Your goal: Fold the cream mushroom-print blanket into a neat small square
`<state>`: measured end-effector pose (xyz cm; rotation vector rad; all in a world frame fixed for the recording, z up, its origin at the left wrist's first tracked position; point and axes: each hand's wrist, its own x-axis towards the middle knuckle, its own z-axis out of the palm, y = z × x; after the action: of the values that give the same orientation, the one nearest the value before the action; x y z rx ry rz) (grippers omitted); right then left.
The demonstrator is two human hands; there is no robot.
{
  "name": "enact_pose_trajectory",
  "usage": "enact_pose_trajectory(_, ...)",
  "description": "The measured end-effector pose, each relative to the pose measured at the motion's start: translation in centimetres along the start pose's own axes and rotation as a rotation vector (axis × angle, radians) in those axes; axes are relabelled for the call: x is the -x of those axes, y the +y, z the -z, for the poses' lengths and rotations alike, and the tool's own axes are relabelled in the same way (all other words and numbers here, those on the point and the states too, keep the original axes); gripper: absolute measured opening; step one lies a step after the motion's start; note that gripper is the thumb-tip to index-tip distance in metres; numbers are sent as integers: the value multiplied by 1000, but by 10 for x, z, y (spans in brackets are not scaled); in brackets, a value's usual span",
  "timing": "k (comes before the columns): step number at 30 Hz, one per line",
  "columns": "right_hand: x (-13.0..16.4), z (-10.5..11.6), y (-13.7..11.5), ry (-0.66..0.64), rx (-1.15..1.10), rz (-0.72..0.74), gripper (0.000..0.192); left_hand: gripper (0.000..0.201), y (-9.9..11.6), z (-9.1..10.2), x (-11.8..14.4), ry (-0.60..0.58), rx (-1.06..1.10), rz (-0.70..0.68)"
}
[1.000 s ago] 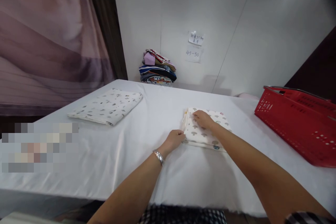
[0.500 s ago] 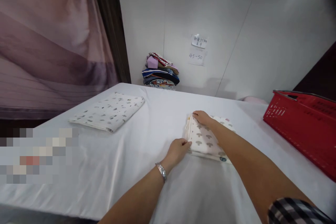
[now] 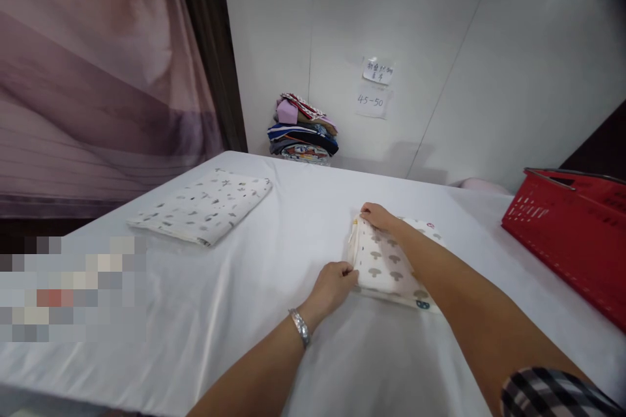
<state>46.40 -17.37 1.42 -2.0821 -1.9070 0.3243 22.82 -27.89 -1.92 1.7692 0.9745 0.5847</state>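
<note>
Head view: folded mushroom-print cloth (image 3: 386, 264) lies mid-worktop (image 3: 244, 300). Left hand (image 3: 332, 285) fingers pinch its near-left corner; right hand (image 3: 379, 217) fingers pinch its far-left corner. Second folded cloth (image 3: 203, 206) lies well apart, left.

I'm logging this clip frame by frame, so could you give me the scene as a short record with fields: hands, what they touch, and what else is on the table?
left hand: left hand grips the near left corner of the mushroom-print cloth
right hand: right hand pinches the far left corner of the same cloth
cloth state: folded, lying flat on the white table
other cloth: spotted folded cloth, far left, untouched
basket: red basket at the right edge
back wall: stack of clothes, paper notes
</note>
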Motion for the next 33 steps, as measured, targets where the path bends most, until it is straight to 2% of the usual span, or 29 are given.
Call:
enact_pose_trajectory(6,-3,5,-1,-76,23,35,17,29,3,1,1,-1,4,1)
enact_pose_trajectory(11,0,4,0,-51,30,26,22,28,5,2,2,2,6,12)
enact_pose_trajectory(17,1,7,4,-50,22,25,18,27,7,3,3,-1,-1,12)
enact_pose_trajectory(27,5,9,9,1,-97,32,20,28,6,3,2,0,-6,1)
enact_pose_trajectory(33,2,12,11,-12,-119,50,21,28,8,4,3,-14,-5,17)
